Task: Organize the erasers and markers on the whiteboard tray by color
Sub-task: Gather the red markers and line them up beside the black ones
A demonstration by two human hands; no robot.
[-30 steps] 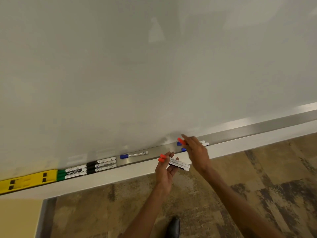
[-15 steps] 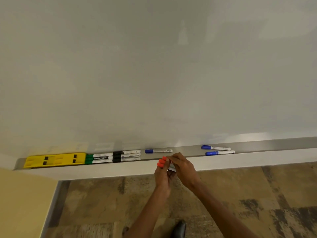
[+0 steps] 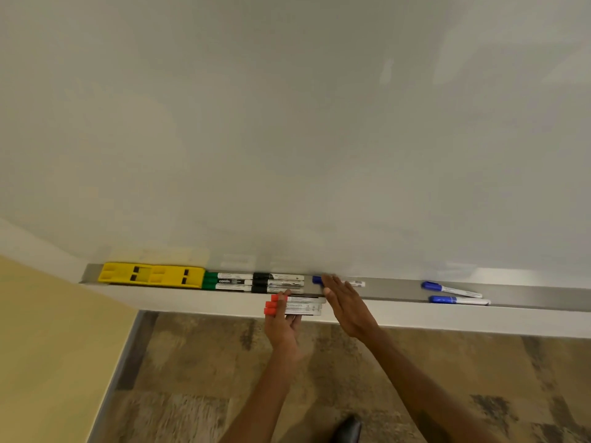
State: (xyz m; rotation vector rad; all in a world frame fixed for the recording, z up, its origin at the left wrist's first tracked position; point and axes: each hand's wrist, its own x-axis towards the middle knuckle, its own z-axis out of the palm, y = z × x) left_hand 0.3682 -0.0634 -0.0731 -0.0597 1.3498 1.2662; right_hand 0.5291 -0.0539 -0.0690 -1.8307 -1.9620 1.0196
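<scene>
My left hand (image 3: pixel 283 327) grips three red-capped markers (image 3: pixel 295 305) side by side just below the tray's front edge. My right hand (image 3: pixel 345 302) is flat and open, its fingertips over a single blue marker (image 3: pixel 356 283) lying on the metal tray (image 3: pixel 393 290). At the tray's left end lie two yellow erasers (image 3: pixel 150 275), then green markers (image 3: pixel 227 281), then black markers (image 3: pixel 278 282). Two more blue markers (image 3: pixel 454 294) lie further right on the tray.
The whiteboard (image 3: pixel 287 123) rises above the tray. A yellow wall (image 3: pixel 48 346) stands at the left. Patterned carpet (image 3: pixel 351 372) lies below, with a dark shoe (image 3: pixel 347 428) at the bottom.
The right hand picked a red marker off the tray and added it to the left hand's bundle, then reached to the single blue marker. The view shifted left.
</scene>
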